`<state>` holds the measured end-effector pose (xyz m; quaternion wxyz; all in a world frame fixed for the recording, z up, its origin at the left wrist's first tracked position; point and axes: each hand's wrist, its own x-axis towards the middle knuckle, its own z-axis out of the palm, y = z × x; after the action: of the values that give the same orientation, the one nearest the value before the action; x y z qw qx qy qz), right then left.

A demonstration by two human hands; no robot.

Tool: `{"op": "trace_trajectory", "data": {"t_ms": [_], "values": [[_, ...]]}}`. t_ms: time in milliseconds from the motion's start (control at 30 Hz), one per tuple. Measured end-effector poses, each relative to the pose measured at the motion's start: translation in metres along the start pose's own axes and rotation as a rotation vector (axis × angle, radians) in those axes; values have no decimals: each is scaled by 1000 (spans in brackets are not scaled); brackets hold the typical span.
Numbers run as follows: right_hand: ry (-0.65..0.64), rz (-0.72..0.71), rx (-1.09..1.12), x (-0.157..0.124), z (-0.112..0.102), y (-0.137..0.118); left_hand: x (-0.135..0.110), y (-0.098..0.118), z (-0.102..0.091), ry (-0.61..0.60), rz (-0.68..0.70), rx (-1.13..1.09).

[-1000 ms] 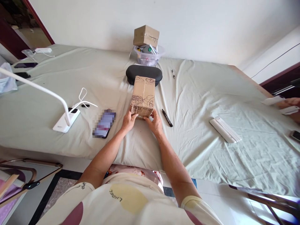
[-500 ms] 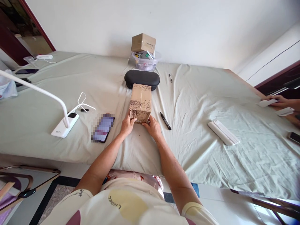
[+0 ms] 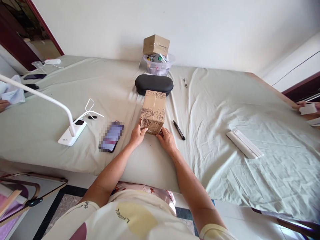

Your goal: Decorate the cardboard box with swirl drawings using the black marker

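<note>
A small cardboard box (image 3: 154,108) covered in black scribbles stands on the cloth-covered table in front of me. My left hand (image 3: 138,134) grips its near left corner, thumb on the near face. At the near right corner my right hand (image 3: 167,138) holds the lower edge, with some fingertips hidden behind the box. A black marker (image 3: 179,130) lies just right of my right hand. Left of my left hand is a phone (image 3: 111,136), its screen blurred out. Directly behind the box sits a black zip case (image 3: 154,84).
At the wall, a plastic basket (image 3: 160,68) of odds and ends has another cardboard box (image 3: 156,45) on top. A white power bank (image 3: 72,133) with a lamp stalk stands left; a white ribbed device (image 3: 244,144) lies right. Other people's hands show at both table ends.
The view has shifted slightly, so things on the table appear a little further right. Both hands stay on the box. A person's hand has come into view at the far left.
</note>
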<state>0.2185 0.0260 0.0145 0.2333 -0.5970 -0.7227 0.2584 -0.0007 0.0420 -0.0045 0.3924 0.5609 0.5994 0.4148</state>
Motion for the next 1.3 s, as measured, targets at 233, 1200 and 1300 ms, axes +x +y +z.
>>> {"op": "trace_trajectory", "data": {"t_ms": [233,1200,1300], "values": [[49,1,3,-5,7,-3,-4,-1,-1,5,7,-18],[244,30,46,-19,9,-31,-19,29,7,122,14,-100],[256,45,12,-18,9,-30,-19,28,7,156,-2,-67]]}}
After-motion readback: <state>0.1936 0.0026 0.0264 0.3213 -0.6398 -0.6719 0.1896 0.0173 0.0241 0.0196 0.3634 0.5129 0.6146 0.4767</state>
